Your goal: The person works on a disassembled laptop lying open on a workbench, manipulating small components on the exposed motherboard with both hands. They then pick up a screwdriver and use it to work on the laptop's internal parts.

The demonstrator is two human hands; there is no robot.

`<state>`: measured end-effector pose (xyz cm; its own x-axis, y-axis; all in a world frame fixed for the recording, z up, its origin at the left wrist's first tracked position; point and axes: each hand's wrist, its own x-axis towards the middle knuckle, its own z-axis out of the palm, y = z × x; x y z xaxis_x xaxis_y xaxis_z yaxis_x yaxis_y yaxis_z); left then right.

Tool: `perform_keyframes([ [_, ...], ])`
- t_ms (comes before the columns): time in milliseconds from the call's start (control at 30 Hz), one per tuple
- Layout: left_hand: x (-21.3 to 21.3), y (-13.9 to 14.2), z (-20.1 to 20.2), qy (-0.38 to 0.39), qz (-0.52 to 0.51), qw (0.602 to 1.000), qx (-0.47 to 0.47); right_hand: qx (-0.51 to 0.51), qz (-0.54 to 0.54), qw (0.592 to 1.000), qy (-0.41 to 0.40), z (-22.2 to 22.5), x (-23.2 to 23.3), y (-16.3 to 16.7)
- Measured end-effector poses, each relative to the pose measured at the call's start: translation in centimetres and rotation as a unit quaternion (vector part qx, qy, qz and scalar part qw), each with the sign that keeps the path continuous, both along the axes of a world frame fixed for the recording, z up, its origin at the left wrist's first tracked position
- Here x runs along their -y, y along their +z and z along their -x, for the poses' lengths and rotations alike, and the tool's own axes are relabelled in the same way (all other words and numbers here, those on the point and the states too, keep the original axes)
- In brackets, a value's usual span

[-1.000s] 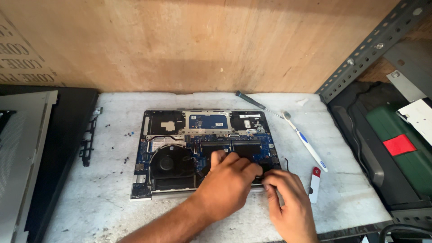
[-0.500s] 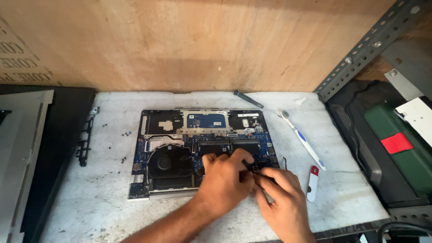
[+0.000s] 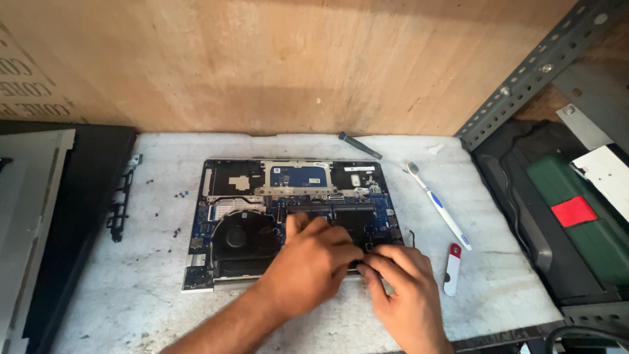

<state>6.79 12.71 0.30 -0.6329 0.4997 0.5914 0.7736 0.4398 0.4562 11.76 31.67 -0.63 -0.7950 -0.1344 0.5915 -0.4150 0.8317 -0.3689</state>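
Opened grey laptop base with bare blue circuit board (image 3: 295,216) lay mid-surface (image 3: 511,288), under both hands: left hand (image 3: 314,262) spread flat, fingers (image 3: 296,223) holding nothing; right hand (image 3: 403,288) curled beside it, grip hidden. Near right: white-and-blue toothbrush (image 3: 438,204), black-handled screwdriver (image 3: 360,147).

Toothbrush (image 3: 436,203) right of laptop (image 3: 295,180)

The left hand (image 3: 314,259) and right hand (image 3: 400,288) hide the laptop's (image 3: 295,196) near-right part.
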Motion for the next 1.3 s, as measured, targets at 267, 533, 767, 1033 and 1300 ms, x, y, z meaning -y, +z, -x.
perform_keyframes([
  [267, 0.5, -0.2, -0.3, -0.006, 0.103, 0.993, -0.053, 0.000, -0.005, 1.000, -0.007, -0.1, 0.0, -0.4],
  [533, 1.5, -0.1, -1.0, -0.024, 0.146, 0.982, -0.113, -0.013, -0.018, 0.999, 0.028, -0.6, -0.4, -0.2],
  [767, 2.2, -0.4, -0.4, -0.072, 0.085, 0.993, -0.047, 0.006, -0.048, 0.998, 0.044, -0.6, -0.3, 0.1],
  [1033, 2.0, -0.4, -0.7, -0.057, 0.139, 0.985, -0.085, -0.004, -0.041, 0.998, 0.045, -0.7, -0.3, -0.2],
  [1300, 1.4, -0.6, -1.4, -0.031, 0.162, 0.981, -0.098, -0.028, -0.010, 0.999, 0.025, -0.7, -0.6, -0.9],
])
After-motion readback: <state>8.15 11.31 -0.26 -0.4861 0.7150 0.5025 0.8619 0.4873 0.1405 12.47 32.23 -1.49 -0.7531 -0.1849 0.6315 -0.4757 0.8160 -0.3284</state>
